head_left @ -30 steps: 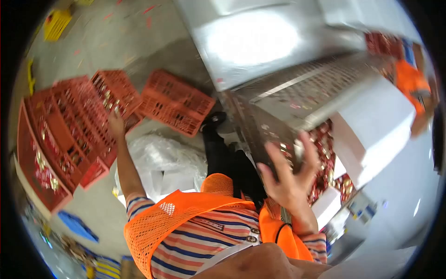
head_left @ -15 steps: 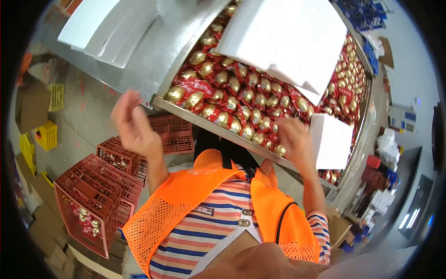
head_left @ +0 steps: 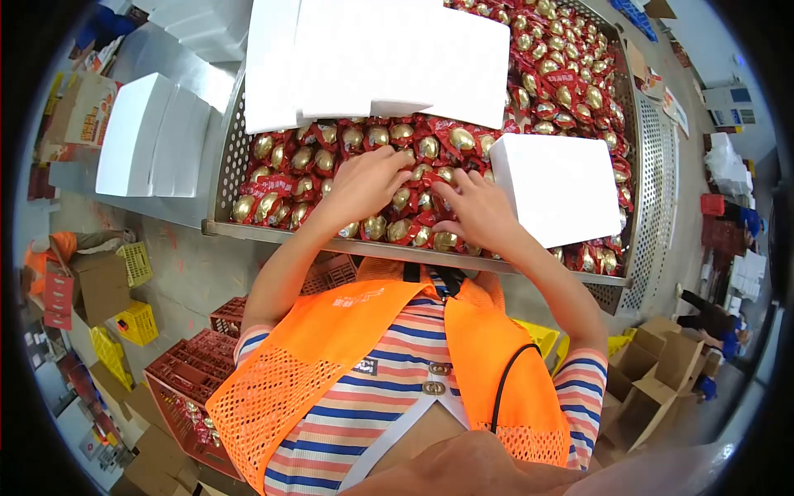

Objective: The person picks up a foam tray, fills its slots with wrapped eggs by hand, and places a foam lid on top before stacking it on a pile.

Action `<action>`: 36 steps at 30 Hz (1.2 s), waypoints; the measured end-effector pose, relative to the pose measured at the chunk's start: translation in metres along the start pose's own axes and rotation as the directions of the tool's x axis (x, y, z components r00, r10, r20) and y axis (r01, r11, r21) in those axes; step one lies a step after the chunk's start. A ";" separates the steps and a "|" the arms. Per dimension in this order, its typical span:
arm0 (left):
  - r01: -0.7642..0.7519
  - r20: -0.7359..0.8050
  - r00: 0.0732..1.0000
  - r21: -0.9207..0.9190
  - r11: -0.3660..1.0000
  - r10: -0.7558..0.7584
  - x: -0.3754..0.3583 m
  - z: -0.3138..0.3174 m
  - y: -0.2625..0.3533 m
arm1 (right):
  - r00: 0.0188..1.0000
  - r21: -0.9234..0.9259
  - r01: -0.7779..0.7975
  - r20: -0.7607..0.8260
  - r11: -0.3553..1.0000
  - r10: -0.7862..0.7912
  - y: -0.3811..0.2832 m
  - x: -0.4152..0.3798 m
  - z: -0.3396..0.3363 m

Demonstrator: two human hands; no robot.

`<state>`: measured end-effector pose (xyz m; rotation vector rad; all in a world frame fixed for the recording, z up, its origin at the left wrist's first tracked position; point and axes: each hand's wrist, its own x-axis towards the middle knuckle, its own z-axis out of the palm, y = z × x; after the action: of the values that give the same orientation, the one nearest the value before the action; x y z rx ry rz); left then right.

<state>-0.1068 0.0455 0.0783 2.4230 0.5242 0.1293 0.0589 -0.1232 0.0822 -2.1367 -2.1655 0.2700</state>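
Many gold, egg-shaped pieces in red wrappers (head_left: 302, 159) fill a wide metal tray (head_left: 347, 245). Over the front middle of it, my left hand (head_left: 368, 183) rests with its fingertips among the pieces; what they hold, if anything, is hidden. Just to its right, my right hand (head_left: 478, 207) lies on the pieces with its fingers spread. A white foam box (head_left: 558, 186) stands on the pieces beside my right hand. Larger white foam boxes (head_left: 376, 54) cover the back left of the tray.
Stacked white foam pieces (head_left: 153, 136) stand on the metal table left of the tray. Red plastic crates (head_left: 194, 364) are on the floor at the lower left. Open cardboard boxes (head_left: 657, 372) lie at the lower right. Other people are at the far left and right.
My left hand has moved from beyond the tray's left edge onto the pieces. My right hand has shifted slightly. The view has turned, so the tray appears more level.
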 end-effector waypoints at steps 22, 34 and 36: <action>0.258 0.207 0.926 -0.957 0.130 -0.314 0.022 0.048 0.046 | 0.952 0.954 -0.296 0.290 0.053 0.099 0.070 -0.003 -0.026; -0.138 -0.157 0.976 -0.982 0.129 -0.153 0.026 0.047 0.078 | 0.969 0.997 0.067 -0.058 -0.030 0.241 0.059 -0.050 -0.068; -0.333 -0.353 0.935 -0.849 0.410 0.029 0.026 0.046 0.092 | 0.924 0.960 0.165 -0.230 0.225 0.306 0.056 -0.067 -0.059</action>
<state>-0.0415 -0.0359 0.0985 1.3383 0.1861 0.6940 0.1262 -0.1856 0.1341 -1.2843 -1.0263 0.8728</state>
